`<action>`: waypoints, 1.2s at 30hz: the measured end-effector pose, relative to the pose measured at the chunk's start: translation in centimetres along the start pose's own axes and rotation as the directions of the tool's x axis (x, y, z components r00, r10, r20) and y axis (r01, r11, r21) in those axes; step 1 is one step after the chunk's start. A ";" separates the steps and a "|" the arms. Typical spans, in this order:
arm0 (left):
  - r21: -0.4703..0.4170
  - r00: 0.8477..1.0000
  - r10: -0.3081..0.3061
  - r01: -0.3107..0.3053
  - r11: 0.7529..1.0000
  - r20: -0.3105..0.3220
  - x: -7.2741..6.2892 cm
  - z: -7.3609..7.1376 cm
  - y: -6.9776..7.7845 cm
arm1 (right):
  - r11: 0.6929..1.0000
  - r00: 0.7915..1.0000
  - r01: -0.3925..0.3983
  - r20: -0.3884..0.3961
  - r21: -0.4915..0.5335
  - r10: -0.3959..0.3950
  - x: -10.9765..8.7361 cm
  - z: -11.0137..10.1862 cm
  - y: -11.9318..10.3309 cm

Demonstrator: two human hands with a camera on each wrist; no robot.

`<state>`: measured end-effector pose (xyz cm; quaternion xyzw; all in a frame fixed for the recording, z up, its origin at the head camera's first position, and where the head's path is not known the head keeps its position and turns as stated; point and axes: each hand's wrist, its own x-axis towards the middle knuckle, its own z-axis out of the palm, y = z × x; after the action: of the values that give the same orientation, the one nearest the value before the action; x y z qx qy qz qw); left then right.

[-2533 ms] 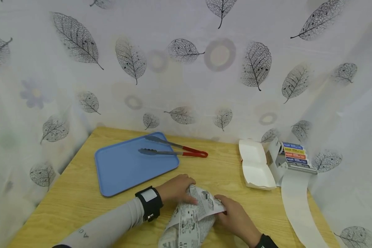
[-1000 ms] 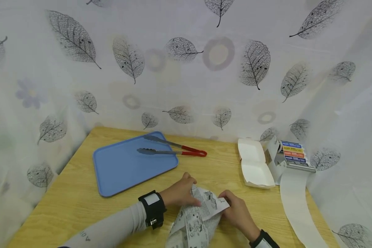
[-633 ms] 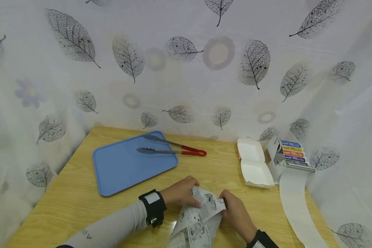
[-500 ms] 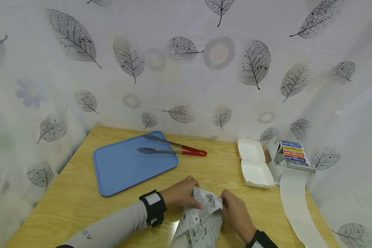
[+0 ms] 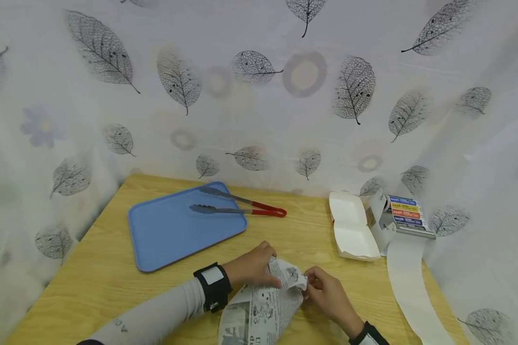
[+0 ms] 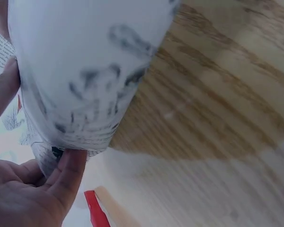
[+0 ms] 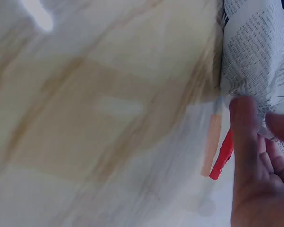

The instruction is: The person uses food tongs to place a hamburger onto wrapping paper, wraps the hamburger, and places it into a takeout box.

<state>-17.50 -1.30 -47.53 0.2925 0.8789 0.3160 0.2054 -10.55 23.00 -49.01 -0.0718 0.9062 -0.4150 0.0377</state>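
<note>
A bundle of newsprint-patterned wrapping paper [image 5: 267, 306] lies at the front of the table, rolled into a cone-like shape. What it wraps is hidden. My left hand [image 5: 254, 267] grips its far left end, the thumb on top; in the left wrist view the left hand [image 6: 42, 184] has its fingers curled at the paper's end. At the far right corner, my right hand [image 5: 328, 293] pinches a gathered, crumpled tip of the paper. The right wrist view shows the right thumb and forefinger close on that twisted paper [image 7: 255, 61].
A blue tray [image 5: 172, 235] sits back left, with red-handled tongs [image 5: 263, 211] lying partly across it. An opened white takeout box [image 5: 354, 230] stands back right. Beside it a label dispenser [image 5: 406, 215] trails a long white strip [image 5: 407, 282] down the table's right side.
The flat paper flap at the right corner has been gathered into a crumpled tip by my right hand. The bundle's near end has swung left. My left hand keeps its grip.
</note>
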 end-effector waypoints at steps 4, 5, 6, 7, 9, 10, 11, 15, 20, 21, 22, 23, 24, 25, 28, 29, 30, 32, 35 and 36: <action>0.013 1.000 0.018 -0.018 1.000 0.002 0.0 0.3 -0.1 | 0.992 0.998 0.023 -0.062 -0.127 -0.031 0.2 0.3 -0.5; 0.025 1.000 0.025 -0.025 0.999 -0.001 0.0 0.3 -0.1 | 0.986 0.996 0.035 -0.075 -0.163 -0.047 0.3 0.4 -0.6; 0.035 1.000 0.028 -0.028 0.999 -0.004 0.0 0.3 0.0 | 0.978 0.993 0.047 -0.092 -0.204 -0.067 0.3 0.5 -0.7; 0.041 1.000 0.031 -0.031 0.999 -0.005 -0.1 0.3 0.0 | 0.969 0.990 0.059 -0.107 -0.240 -0.086 0.3 0.5 -0.8; 0.053 0.999 0.034 -0.033 0.998 -0.006 -0.2 0.2 0.1 | 0.949 0.983 0.072 -0.140 -0.306 -0.119 0.4 0.6 -1.0; 0.055 0.999 0.034 -0.034 0.998 -0.005 -0.2 0.1 0.1 | 0.938 0.978 0.077 -0.155 -0.338 -0.136 0.4 0.6 -1.0; 0.052 0.999 0.032 -0.032 0.998 0.000 -0.3 0.0 0.1 | 0.930 0.975 0.081 -0.167 -0.358 -0.149 0.4 0.6 -1.0; 0.048 0.999 0.027 -0.028 0.998 0.024 -0.5 -0.2 0.1 | 0.912 0.966 0.088 -0.191 -0.401 -0.177 0.2 0.6 -0.9; 0.030 0.997 0.059 -0.061 0.998 0.050 -0.7 -0.1 -0.3 | 0.908 0.967 0.069 -0.195 -0.414 -0.162 -0.1 0.6 -1.0; 0.024 0.996 0.066 -0.068 0.997 0.053 -0.7 -0.1 -0.4 | 0.904 0.966 0.072 -0.198 -0.422 -0.169 -0.2 0.6 -0.9; 0.023 0.996 0.073 -0.075 0.997 0.054 -0.6 0.0 -0.6 | 0.894 0.962 0.085 -0.198 -0.440 -0.189 -0.3 0.6 -0.9; 0.022 0.996 0.076 -0.077 0.997 0.055 -0.6 0.0 -0.8 | 0.880 0.954 0.112 -0.197 -0.462 -0.225 -0.4 0.6 -0.8; 0.023 0.995 0.076 -0.078 0.997 0.059 -0.5 0.0 -0.9 | 0.859 0.946 0.141 -0.190 -0.492 -0.264 -0.4 0.7 -0.6; 0.019 0.995 0.075 -0.077 0.997 0.063 -0.5 0.0 -1.0 | 0.830 0.934 0.175 -0.177 -0.529 -0.310 -0.5 0.7 -0.5; 0.006 0.994 0.073 -0.074 0.997 0.085 -0.4 -0.1 -1.3 | 0.708 0.884 0.285 -0.108 -0.647 -0.454 -0.8 0.6 0.1; -0.002 0.993 0.073 -0.073 0.997 0.095 -0.4 -0.2 -1.4 | 0.668 0.868 0.316 -0.080 -0.674 -0.491 -0.9 0.5 0.2; -0.008 0.992 0.073 -0.073 0.997 0.107 -0.5 -0.3 -1.4 | 0.632 0.855 0.339 -0.052 -0.697 -0.516 -1.0 0.5 0.3; -0.007 0.990 0.077 -0.076 0.997 0.121 -0.5 -0.4 -1.4 | 0.572 0.835 0.378 0.002 -0.728 -0.550 -1.0 0.4 0.4; -0.002 0.988 0.076 -0.077 0.997 0.134 -0.5 -0.6 -1.3 | 0.528 0.832 0.410 0.068 -0.744 -0.551 -1.1 0.2 0.1; 0.002 0.988 0.076 -0.077 0.997 0.136 -0.5 -0.6 -1.3 | 0.520 0.836 0.415 0.087 -0.746 -0.541 -1.1 0.1 0.0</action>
<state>-17.93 -2.66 -47.88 0.3478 0.8520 0.2999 0.2515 -9.46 23.15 -49.06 -0.2948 0.9381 -0.0094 -0.1814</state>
